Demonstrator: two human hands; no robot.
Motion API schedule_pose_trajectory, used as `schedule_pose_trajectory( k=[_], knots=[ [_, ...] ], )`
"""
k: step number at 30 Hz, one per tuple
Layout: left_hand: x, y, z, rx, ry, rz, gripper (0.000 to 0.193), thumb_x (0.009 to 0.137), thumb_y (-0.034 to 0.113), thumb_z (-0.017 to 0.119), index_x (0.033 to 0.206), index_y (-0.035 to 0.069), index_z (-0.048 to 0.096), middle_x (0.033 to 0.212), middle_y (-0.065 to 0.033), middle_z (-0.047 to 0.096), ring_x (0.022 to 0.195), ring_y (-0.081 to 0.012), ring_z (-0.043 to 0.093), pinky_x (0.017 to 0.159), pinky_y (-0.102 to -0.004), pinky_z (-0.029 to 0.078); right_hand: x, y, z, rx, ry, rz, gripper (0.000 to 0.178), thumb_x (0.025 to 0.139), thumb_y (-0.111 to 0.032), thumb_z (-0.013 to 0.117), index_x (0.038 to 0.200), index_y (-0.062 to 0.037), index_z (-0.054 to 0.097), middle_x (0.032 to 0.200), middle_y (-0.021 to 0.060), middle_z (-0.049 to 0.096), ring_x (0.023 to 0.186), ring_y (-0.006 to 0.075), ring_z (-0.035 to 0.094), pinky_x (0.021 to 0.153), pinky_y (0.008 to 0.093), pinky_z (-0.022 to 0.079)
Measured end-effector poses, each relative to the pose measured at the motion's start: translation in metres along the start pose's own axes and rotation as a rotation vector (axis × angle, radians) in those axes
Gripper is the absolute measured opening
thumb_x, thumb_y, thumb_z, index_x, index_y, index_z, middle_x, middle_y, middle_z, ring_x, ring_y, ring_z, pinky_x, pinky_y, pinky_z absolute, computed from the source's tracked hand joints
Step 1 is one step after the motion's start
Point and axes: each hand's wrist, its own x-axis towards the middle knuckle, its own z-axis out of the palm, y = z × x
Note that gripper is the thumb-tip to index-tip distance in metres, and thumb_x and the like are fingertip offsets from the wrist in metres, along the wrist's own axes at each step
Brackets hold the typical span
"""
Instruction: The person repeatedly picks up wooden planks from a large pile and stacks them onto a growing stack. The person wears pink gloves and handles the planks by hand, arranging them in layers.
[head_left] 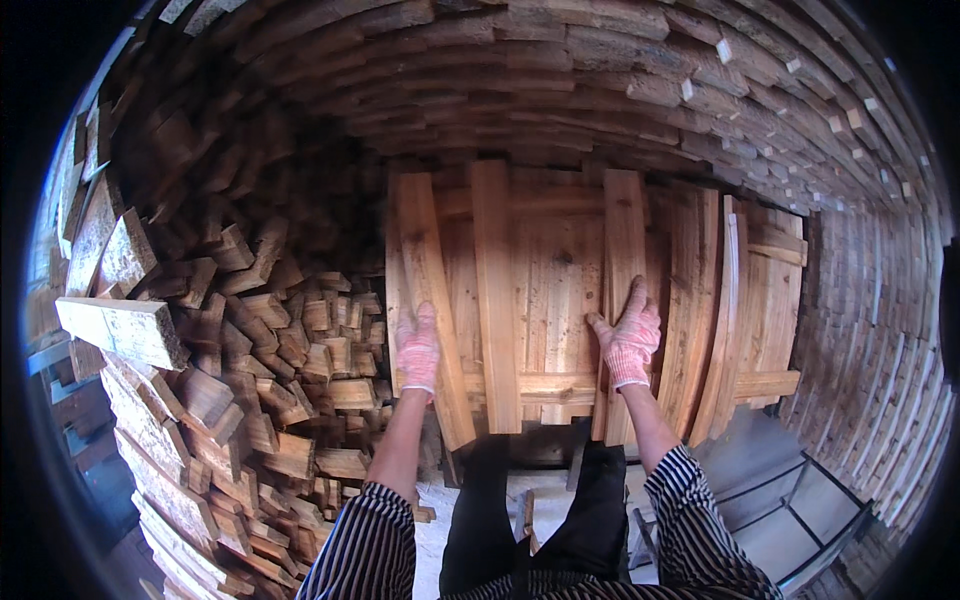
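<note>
Both of my hands wear pink-and-white knit gloves and rest on loose planks laid over a slatted wooden surface [555, 260]. At its left end, my left hand [418, 350] is closed at the edge of a slightly slanting plank [422, 235]; some of its fingers are hidden. Farther right, my right hand [631, 340] spans another plank [624, 215], thumb on the left side and fingers on the right, gripping it. Between my hands lies a third plank [492, 270], untouched. Several more planks [690, 300] lie to the right of my right hand.
A big heap of short wood offcuts [300, 370] rises at my left, with one pale board [120, 325] sticking out. Tall stacks of boards [560, 60] stand beyond the surface, and another stack [870, 300] at the right. A dark metal frame [800, 500] sits at lower right.
</note>
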Motion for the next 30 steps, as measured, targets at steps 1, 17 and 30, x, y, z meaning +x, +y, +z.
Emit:
schedule_pose_trajectory(
  k=[1,17,30],
  knots=[
    [0.009,0.0,-0.011,-0.019,0.007,0.037,0.076,0.1,0.052,0.061,0.15,-0.003,0.044,0.136,-0.0193,0.06,0.122,-0.0259,0.056,0.107,-0.034,0.043,-0.002,0.009,0.008,-0.062,0.205,-0.182,0.111,0.074,-0.048,0.086,0.159,-0.0096,0.027,0.142,0.0304,0.048,0.129,0.0441,0.05,0.108,0.0555,0.042],
    [0.109,0.022,-0.068,0.095,-0.359,0.174,0.073,0.1,0.021,0.066,0.161,0.004,0.029,0.157,-0.0147,0.045,0.14,-0.0227,0.046,0.117,-0.0314,0.033,-0.091,-0.149,0.094,0.873,-0.35,-0.282,0.087,0.093,-0.017,0.07,0.163,-0.0103,0.018,0.157,0.0309,0.036,0.144,0.0453,0.04,0.118,0.0449,0.037],
    [0.142,0.024,-0.094,0.189,-0.459,0.171,0.083,0.096,0.025,0.072,0.159,-0.003,0.027,0.154,-0.0169,0.047,0.141,-0.0241,0.046,0.118,-0.0317,0.033,-0.044,-0.13,0.053,0.063,0.259,-0.374,0.09,0.089,-0.04,0.073,0.161,-0.0121,0.027,0.153,0.0328,0.041,0.144,0.0446,0.04,0.119,0.0573,0.031]
  ],
)
